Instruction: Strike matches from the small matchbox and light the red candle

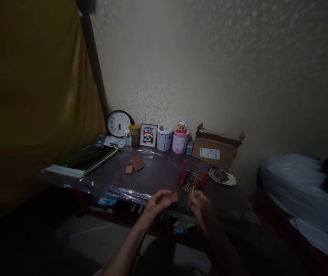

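My left hand pinches a small brown matchbox at its edge, above the front of the table. To its right, my right hand is closed on a thin pale matchstick, whose end points upward. The two hands are a short gap apart. Just behind my right hand is a round metal plate holding dark and pale bits, with a red candle upright at its left and another red candle leaning at its right. A second plate bears dark bits and pale matchsticks.
A plastic-covered table carries two flat brown pieces and a large dark book. Along the wall stand a clock, a panda picture, tubs and a cardboard box. A yellow curtain hangs left.
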### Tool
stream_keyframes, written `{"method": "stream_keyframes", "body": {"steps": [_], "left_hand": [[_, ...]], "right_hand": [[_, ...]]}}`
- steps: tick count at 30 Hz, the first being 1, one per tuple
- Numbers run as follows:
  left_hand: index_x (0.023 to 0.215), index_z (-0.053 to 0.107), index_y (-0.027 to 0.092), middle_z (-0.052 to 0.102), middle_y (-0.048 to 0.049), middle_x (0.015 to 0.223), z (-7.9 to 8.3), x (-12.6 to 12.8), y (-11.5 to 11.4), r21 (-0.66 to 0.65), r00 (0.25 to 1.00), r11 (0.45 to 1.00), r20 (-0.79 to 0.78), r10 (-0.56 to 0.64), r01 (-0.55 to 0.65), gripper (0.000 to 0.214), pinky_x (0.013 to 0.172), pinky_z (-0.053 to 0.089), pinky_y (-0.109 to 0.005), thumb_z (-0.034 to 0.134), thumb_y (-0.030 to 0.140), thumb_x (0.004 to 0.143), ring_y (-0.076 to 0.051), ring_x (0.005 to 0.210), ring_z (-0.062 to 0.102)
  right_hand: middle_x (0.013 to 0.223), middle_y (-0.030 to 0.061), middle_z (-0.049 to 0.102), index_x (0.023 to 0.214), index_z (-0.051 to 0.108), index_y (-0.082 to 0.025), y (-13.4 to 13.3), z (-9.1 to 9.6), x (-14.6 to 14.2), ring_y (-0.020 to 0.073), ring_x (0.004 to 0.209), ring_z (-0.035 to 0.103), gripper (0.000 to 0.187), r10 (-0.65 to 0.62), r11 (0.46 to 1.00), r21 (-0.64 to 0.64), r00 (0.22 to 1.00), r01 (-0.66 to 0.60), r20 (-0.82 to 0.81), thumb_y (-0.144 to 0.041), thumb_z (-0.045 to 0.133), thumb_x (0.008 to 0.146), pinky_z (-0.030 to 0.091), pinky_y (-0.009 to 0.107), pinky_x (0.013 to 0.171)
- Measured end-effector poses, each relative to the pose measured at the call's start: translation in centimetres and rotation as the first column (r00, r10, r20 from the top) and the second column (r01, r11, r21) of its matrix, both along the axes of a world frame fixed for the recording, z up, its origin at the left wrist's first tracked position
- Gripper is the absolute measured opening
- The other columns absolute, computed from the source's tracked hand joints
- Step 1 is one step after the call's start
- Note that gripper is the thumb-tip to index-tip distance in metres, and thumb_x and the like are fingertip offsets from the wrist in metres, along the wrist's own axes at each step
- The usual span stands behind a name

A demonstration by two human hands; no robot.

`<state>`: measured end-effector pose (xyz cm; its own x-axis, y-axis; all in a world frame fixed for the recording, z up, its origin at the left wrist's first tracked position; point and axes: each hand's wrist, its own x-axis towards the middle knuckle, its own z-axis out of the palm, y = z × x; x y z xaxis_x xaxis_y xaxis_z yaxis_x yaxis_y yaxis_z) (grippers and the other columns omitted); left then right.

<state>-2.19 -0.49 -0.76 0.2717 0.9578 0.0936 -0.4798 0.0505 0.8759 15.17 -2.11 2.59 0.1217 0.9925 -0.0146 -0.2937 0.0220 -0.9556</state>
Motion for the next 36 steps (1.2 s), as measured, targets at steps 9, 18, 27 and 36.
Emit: {"method": "stream_keyframes", "body": {"steps": [9,18,27,36], "left_hand": [[0.095,0.062,0.017,0.070,-0.0078,0.095,0.0,0.1,0.1,-0.081,0.974,0.991,0.209,-0.083,0.102,0.030,0.076,0.042,-0.026,0.070,0.024,0.068,-0.019,0.087,0.063],[0.091,0.063,0.016,0.070,-0.0057,0.088,0.3,0.6,-0.1,-0.076,0.972,0.993,0.223,-0.071,0.090,0.027,0.074,0.042,-0.024,0.072,0.023,0.066,-0.015,0.079,0.063],[0.091,0.064,0.015,0.071,-0.0067,0.086,0.0,0.8,0.2,-0.096,0.967,0.991,0.244,-0.068,0.094,0.029,0.072,0.043,-0.026,0.073,0.023,0.065,-0.017,0.076,0.064],[0.094,0.064,0.015,0.071,-0.0089,0.095,-0.2,1.0,0.3,-0.092,0.953,0.989,0.290,-0.087,0.119,0.028,0.080,0.041,-0.027,0.071,0.020,0.067,-0.019,0.086,0.063]], "right_hand": [[0.068,-0.0059,0.057,0.093,0.064,-0.027,0.9,-0.4,1.5,0.0071,0.057,0.051,0.039,-0.028,0.998,-0.058,0.927,0.007,-0.374,-0.019,0.073,0.056,0.042,0.018,0.055],[0.065,-0.0063,0.061,0.088,0.063,-0.027,1.0,-0.6,1.9,0.0072,0.054,0.053,0.038,-0.047,0.995,-0.103,0.926,0.009,-0.374,-0.020,0.075,0.053,0.043,0.019,0.054],[0.063,-0.0033,0.063,0.083,0.064,-0.023,0.6,-0.8,1.8,0.0115,0.059,0.057,0.033,-0.024,0.997,-0.073,0.947,0.001,-0.320,-0.028,0.078,0.054,0.046,0.024,0.059],[0.066,-0.0002,0.067,0.071,0.060,-0.020,0.9,-1.0,1.2,0.0150,0.063,0.062,0.027,-0.052,0.998,-0.035,0.995,0.050,-0.087,-0.039,0.075,0.060,0.048,0.028,0.064]]}}
